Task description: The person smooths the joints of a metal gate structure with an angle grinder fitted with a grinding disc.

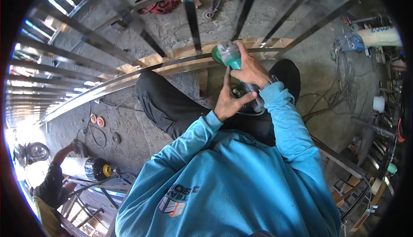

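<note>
An angle grinder (232,58) with a green body and a grey metal head is between my two hands. My right hand (251,68) is wrapped round its front part. Lower down, my left hand (231,99) holds the rear of the grinder, its thumb across the dark handle and its index finger stretched up along the body. The green disc (217,54) is beside or touching the long metal rail (172,65); which of the two cannot be told. Dark metal bars (192,26) run up from this rail.
Cables (335,88) lie on the floor at the right, near a blue clamp-like tool (352,43). Red cloth (160,7) and pliers (211,13) lie beyond the rail. Loose discs (100,121), a gas cylinder (86,168) and another person (51,185) are at the left.
</note>
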The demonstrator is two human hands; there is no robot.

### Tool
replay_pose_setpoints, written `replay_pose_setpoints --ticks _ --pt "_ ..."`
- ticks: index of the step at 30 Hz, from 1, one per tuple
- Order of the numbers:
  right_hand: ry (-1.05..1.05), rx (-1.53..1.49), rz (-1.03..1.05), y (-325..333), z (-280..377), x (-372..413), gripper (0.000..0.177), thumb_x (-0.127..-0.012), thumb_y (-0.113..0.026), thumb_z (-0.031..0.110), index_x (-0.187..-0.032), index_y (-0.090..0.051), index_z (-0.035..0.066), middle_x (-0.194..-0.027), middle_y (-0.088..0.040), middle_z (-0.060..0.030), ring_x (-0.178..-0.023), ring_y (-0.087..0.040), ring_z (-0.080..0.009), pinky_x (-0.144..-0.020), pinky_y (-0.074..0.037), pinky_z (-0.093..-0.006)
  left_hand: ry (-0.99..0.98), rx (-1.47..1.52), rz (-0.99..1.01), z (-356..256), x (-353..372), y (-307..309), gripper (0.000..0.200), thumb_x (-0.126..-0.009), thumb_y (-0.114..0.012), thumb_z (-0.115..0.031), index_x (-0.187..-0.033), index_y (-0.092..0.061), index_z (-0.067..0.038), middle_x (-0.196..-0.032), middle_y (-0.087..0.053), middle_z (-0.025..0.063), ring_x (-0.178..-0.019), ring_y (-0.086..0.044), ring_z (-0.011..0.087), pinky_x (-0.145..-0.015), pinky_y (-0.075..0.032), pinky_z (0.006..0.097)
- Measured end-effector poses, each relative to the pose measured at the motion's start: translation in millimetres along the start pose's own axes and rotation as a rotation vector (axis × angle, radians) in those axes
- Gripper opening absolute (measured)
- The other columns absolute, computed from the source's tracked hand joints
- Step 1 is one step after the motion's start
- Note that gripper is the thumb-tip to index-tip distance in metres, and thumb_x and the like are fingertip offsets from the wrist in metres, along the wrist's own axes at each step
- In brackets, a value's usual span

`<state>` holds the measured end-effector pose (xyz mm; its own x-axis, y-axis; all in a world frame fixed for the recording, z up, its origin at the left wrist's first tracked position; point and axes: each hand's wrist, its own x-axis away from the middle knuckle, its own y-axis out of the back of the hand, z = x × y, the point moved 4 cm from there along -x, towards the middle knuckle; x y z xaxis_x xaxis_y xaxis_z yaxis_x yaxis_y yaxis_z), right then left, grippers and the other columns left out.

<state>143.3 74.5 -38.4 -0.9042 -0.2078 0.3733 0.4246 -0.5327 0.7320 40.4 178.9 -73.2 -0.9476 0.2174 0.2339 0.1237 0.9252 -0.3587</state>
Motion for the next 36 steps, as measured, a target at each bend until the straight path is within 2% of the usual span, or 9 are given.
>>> replay_pose_setpoints --ticks 4,7,8,12,19,23,25,30,36 --pt "-0.072 0.098 -0.013 -0.3 12.5 0.8 0.101 -0.072 -0.075 0.02 -0.157 -0.021 0.018 -0.115 -0.065 -0.0359 -0.106 -0.065 -0.0516 -0.088 -0.054 -0.0513 0.015 -0.037 -0.015 2.0 -0.6 9.9 0.136 -0.072 -0.093 -0.039 -0.16 0.002 0.002 -0.131 -0.059 0.0302 -0.116 -0.064 0.0321 -0.099 -0.053 0.039" --pt "-0.034 0.107 -0.035 -2.5 13.9 -2.1 0.103 -0.072 -0.076 0.019 -0.158 -0.02 0.018 -0.11 -0.067 -0.0344 -0.102 -0.066 -0.0519 -0.087 -0.054 -0.0511 0.013 0.038 0.014 4.1 -2.3 10.6 0.133 -0.072 -0.094 -0.032 -0.16 0.0 0.003 -0.149 -0.042 0.0282 -0.135 -0.049 0.0324 -0.113 -0.042 0.0404" --pt "-0.062 0.126 -0.029 -3.3 12.4 -2.7 0.103 -0.071 -0.076 0.017 -0.157 -0.02 0.018 -0.11 -0.067 -0.0333 -0.102 -0.066 -0.0518 -0.086 -0.054 -0.0508 0.021 0.028 0.016 4.7 -1.4 11.9 0.138 -0.069 -0.095 -0.037 -0.16 0.0 0.004 -0.151 -0.04 0.0291 -0.137 -0.047 0.0338 -0.115 -0.039 0.041" --pt "-0.163 0.146 -0.004 0.5 21.0 1.9 0.103 -0.071 -0.075 0.016 -0.157 -0.019 0.019 -0.118 -0.064 -0.0335 -0.108 -0.065 -0.0507 -0.09 -0.053 -0.05 -0.039 -0.007 0.029 0.1 -0.3 13.2 0.143 -0.064 -0.097 -0.043 -0.16 -0.001 0.004 -0.148 -0.044 0.0317 -0.138 -0.047 0.0358 -0.115 -0.038 0.041" --pt "-0.094 0.094 -0.042 3.6 19.8 6.1 0.102 -0.072 -0.075 0.015 -0.157 -0.02 0.02 -0.127 -0.061 -0.0311 -0.115 -0.062 -0.0495 -0.095 -0.052 -0.0504 0.029 0.005 0.071 2.4 0.7 10.1 0.143 -0.066 -0.097 -0.041 -0.161 0.002 0.001 -0.145 -0.048 0.0318 -0.135 -0.051 0.0356 -0.113 -0.041 0.0417" --pt "-0.23 0.068 -0.007 3.0 21.0 11.0 0.102 -0.072 -0.076 0.015 -0.157 -0.02 0.019 -0.128 -0.061 -0.0306 -0.116 -0.062 -0.05 -0.095 -0.051 -0.0502 -0.004 0.072 0.059 5.0 1.7 5.1 0.142 -0.066 -0.097 -0.038 -0.16 0.002 0.0 -0.144 -0.049 0.0321 -0.135 -0.051 0.0346 -0.114 -0.04 0.0415" --pt "-0.106 0.081 -0.082 -0.3 13.2 8.5 0.1 -0.073 -0.076 0.019 -0.156 -0.02 0.025 -0.115 -0.066 -0.0329 -0.106 -0.064 -0.0534 -0.09 -0.053 -0.0535 0.036 0.103 0.051 0.1 3.3 5.4 0.14 -0.067 -0.097 -0.036 -0.16 0.001 0.001 -0.144 -0.049 0.0321 -0.135 -0.052 0.0351 -0.114 -0.04 0.0425" --pt "-0.21 0.095 -0.057 8.7 14.5 31.5 0.1 -0.075 -0.074 0.018 -0.157 -0.017 0.024 -0.097 -0.069 -0.034 -0.093 -0.066 -0.055 -0.084 -0.054 -0.0565 0.084 0.008 0.121 -6.1 11.1 -1.2 0.143 -0.064 -0.098 -0.04 -0.158 -0.001 0.007 -0.152 -0.037 0.0305 -0.144 -0.039 0.0348 -0.12 -0.031 0.044" --pt "-0.185 0.083 -0.036 9.2 12.1 65.0 0.099 -0.075 -0.071 0.013 -0.158 -0.017 0.017 -0.097 -0.068 -0.0352 -0.093 -0.065 -0.0551 -0.082 -0.054 -0.0578 0.095 0.137 0.15 4.0 37.6 -23.9 0.142 -0.065 -0.099 -0.033 -0.158 0.001 0.007 -0.153 -0.037 0.0286 -0.142 -0.04 0.0344 -0.12 -0.032 0.0429"
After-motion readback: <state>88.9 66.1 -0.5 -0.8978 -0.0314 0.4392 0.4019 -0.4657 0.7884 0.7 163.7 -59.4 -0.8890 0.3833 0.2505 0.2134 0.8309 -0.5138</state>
